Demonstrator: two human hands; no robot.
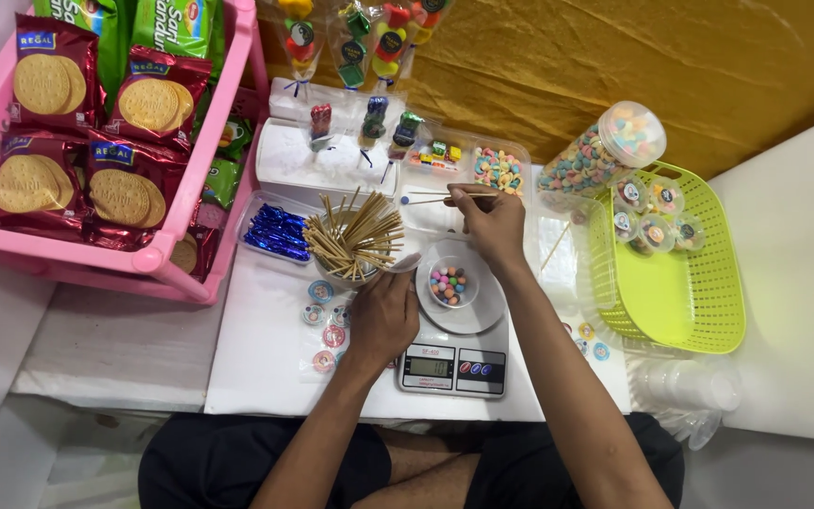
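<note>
A small clear plastic cup of coloured candies [448,283] sits filled on the grey digital kitchen scale [454,353]; right hand [490,224] pinches a thin wooden skewer [431,197]; left hand [383,316] grips a clear lid [405,263], not yet fitted.

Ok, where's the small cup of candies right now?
In the head view, the candy cup sits on the scale, centre table, just right of the left hand.

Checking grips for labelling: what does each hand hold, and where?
Right hand pinches a thin wooden stick at one end. Left hand holds a small clear lid by its edge.
</note>
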